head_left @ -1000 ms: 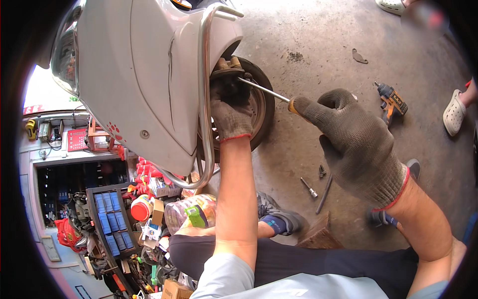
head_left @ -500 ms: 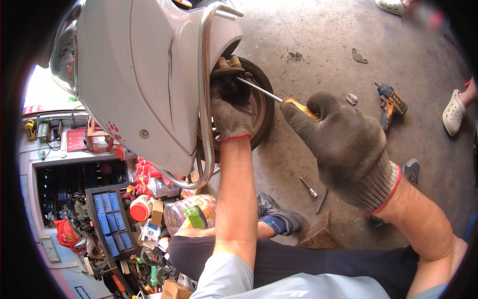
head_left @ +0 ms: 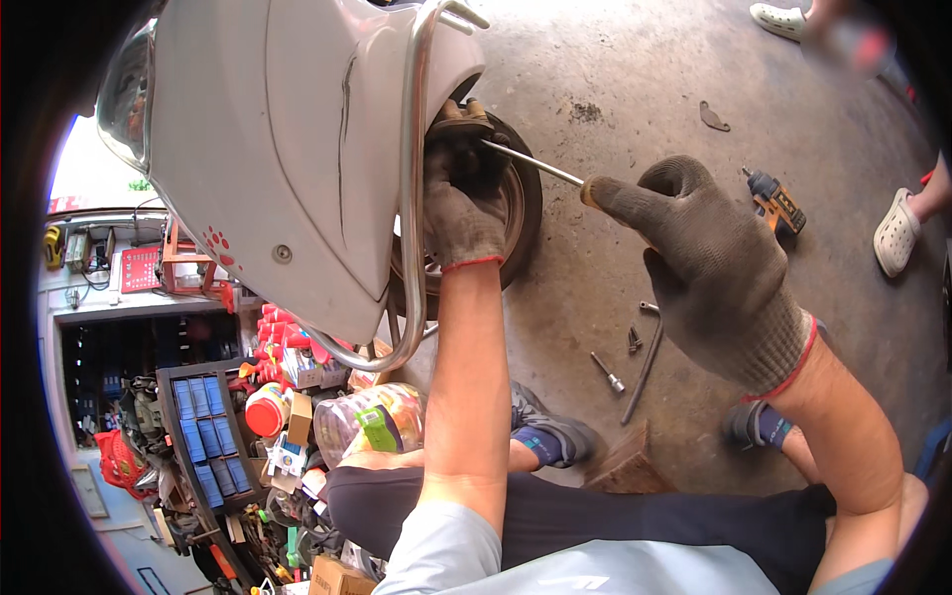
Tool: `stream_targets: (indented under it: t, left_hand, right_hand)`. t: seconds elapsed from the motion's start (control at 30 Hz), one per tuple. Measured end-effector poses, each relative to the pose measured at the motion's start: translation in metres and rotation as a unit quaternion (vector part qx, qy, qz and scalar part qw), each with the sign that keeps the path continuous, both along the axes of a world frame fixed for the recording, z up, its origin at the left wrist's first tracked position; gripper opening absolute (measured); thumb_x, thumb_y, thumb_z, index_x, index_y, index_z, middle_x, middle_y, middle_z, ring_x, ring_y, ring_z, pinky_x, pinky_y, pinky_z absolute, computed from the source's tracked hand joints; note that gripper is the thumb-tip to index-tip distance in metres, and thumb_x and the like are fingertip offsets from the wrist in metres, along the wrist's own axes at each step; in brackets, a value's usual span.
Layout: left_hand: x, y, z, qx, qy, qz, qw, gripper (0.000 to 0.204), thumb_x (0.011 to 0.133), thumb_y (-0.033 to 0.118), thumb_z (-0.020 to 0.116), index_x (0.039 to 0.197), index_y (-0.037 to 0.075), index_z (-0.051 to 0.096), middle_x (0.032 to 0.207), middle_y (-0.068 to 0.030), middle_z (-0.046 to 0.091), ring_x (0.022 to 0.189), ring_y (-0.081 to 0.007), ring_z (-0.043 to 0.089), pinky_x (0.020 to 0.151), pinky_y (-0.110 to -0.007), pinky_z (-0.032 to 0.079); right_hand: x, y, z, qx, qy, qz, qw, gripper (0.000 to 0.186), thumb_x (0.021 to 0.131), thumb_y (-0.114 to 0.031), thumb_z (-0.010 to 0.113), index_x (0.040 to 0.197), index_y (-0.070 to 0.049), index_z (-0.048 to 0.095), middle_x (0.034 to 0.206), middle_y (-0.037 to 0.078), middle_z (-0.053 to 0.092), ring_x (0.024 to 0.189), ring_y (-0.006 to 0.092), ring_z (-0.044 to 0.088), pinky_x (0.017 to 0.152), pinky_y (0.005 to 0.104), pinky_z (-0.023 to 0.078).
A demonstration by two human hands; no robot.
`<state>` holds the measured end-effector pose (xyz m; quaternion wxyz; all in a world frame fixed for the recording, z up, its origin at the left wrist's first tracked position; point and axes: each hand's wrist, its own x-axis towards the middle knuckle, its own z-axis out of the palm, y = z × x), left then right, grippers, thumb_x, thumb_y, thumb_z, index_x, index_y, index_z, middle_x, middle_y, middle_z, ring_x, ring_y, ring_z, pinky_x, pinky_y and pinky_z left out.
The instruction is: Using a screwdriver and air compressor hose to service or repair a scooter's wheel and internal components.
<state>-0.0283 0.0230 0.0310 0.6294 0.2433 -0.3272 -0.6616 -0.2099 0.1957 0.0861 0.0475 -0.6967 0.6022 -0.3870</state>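
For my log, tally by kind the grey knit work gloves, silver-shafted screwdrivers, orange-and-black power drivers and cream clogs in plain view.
Grey knit work gloves: 2
Silver-shafted screwdriver: 1
Orange-and-black power driver: 1
Cream clogs: 2
Total: 6

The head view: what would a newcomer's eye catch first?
The big pale scooter front fills the upper left, marked by a dark crack-like line. At centre, the gloved left hand reaches in by the wheel, while the gloved right hand holds a screwdriver pointing there. An orange-and-black power tool lies on the floor at right, and blue boxes stand in rows at lower left.
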Motion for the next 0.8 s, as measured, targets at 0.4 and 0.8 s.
stream_targets:
  t: [0.4, 0.8]
  left_hand:
    - [0.0, 0.004, -0.005, 0.001, -0.032, 0.017, 0.999, 0.031, 0.088, 0.014, 0.053, 0.114, 0.0, 0.062, 0.118, -0.0122, 0.064, 0.111, -0.0322, 0.061, 0.081, -0.045, 0.058]
    - [0.011, -0.001, -0.02, 0.002, -0.053, -0.006, 0.999, 0.035, 0.092, 0.017, 0.053, 0.121, -0.002, 0.057, 0.112, -0.0159, 0.064, 0.103, -0.029, 0.064, 0.084, -0.044, 0.058]
  right_hand:
    - [-0.015, 0.002, 0.002, -0.025, 0.011, 0.021, 0.999, 0.051, 0.071, 0.012, 0.062, 0.113, -0.015, 0.068, 0.097, 0.01, 0.063, 0.08, 0.0252, 0.065, 0.069, 0.0336, 0.053]
    - [-0.024, -0.005, 0.009, -0.01, 0.019, 0.039, 0.999, 0.054, 0.07, 0.013, 0.061, 0.118, -0.011, 0.064, 0.095, 0.014, 0.062, 0.081, 0.0299, 0.063, 0.071, 0.0363, 0.052]
